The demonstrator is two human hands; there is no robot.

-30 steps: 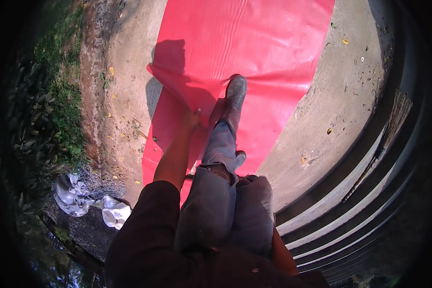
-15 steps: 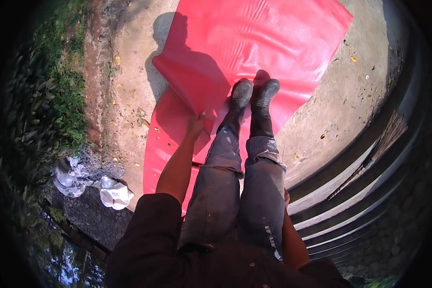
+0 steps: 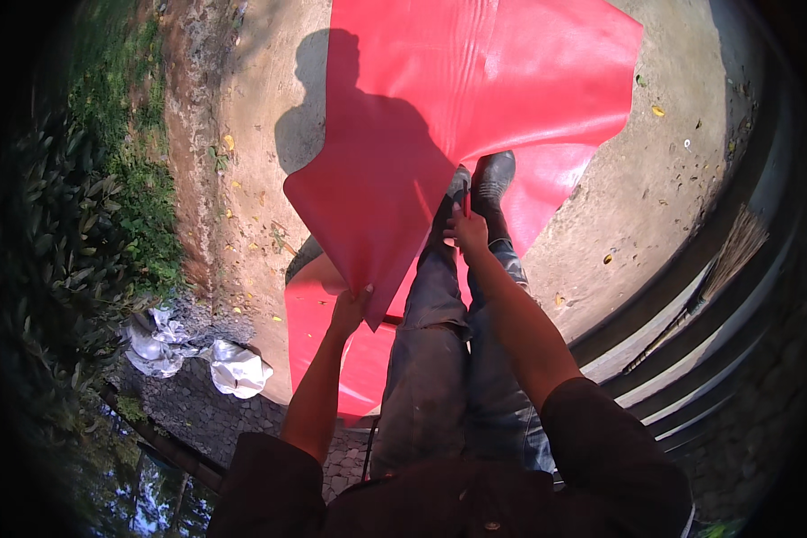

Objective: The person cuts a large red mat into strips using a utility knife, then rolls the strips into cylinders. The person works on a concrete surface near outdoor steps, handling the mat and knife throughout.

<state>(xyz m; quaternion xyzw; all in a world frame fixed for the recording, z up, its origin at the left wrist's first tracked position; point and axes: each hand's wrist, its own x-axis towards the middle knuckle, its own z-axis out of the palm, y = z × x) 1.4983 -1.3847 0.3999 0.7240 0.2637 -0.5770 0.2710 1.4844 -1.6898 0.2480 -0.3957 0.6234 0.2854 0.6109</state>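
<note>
A large red sheet [image 3: 502,81], smooth and leather-like, spreads over the ground ahead of me, its near part lifted and folded up. My left hand [image 3: 350,309] is closed on its near corner, left of my knees. My right hand [image 3: 468,231] is closed above my shins, near the sheet's raised edge. A slim red thing [image 3: 466,201] sticks up from its fingers; its kind I cannot make out. My dark boots [image 3: 493,179] stand on the sheet, the left one partly hidden by the right hand and the fold.
Concrete ground [image 3: 592,215] with fallen leaves surrounds the sheet. On the right, a straw broom [image 3: 735,251] lies across steps [image 3: 655,386]. White plastic bags [image 3: 238,368] sit on gravel at the left, beside green plants [image 3: 139,215].
My right hand has come up from beside my right thigh to above my shins. My left hand has drawn the sheet's corner nearer, and the lifted fold is larger.
</note>
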